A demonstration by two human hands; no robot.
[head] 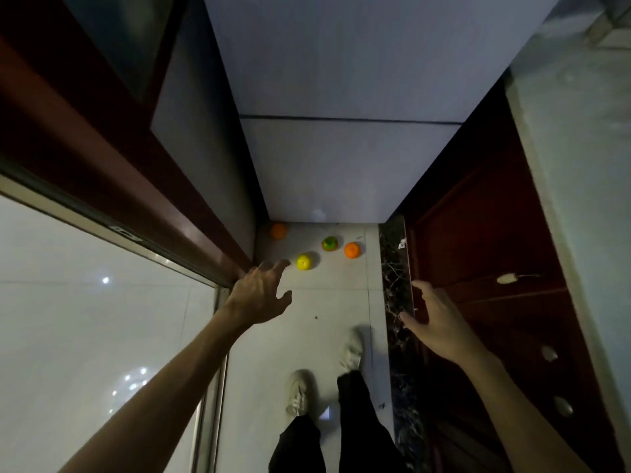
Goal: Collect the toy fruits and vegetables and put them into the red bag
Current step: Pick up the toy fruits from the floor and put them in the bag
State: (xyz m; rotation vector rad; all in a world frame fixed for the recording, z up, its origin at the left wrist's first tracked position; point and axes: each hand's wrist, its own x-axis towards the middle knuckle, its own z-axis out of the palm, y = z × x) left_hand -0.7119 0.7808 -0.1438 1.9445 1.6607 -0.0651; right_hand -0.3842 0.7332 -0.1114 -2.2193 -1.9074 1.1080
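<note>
Dark trouser legs and two pale shoes (298,392) stand on the light tiled floor (334,302) of a narrow passage. Above them both hands are out in front and empty. The left hand (261,291) has its fingers spread and loosely hooked, its tips near the closest toy but not touching it. The right hand (433,319) is also spread wide, holding nothing, over the dark stone strip (392,285) beside a red-brown door (485,233).

Four toys lie on the floor beyond the hands:
- One yellow fruit (304,262) is nearest, just past the left fingertips.
- One green-and-orange fruit (330,243) lies a little further on.
- One orange fruit (352,250) sits just beside it on the right.
- A second orange fruit (278,231) is furthest, tucked into the corner where the grey wall (341,165) meets the floor.

That makes two orange, one yellow and one mixed. The red bag is not in view.

They look like small, round, smooth hollow toys, so they are probably light, rigid and not easily damaged. The likely trouble is rolling, since a nudge on hard tile could send one off. It seems best to cup each from above with fingers around its widest part. The corner one leaves room for fingers only on its open side.
</note>
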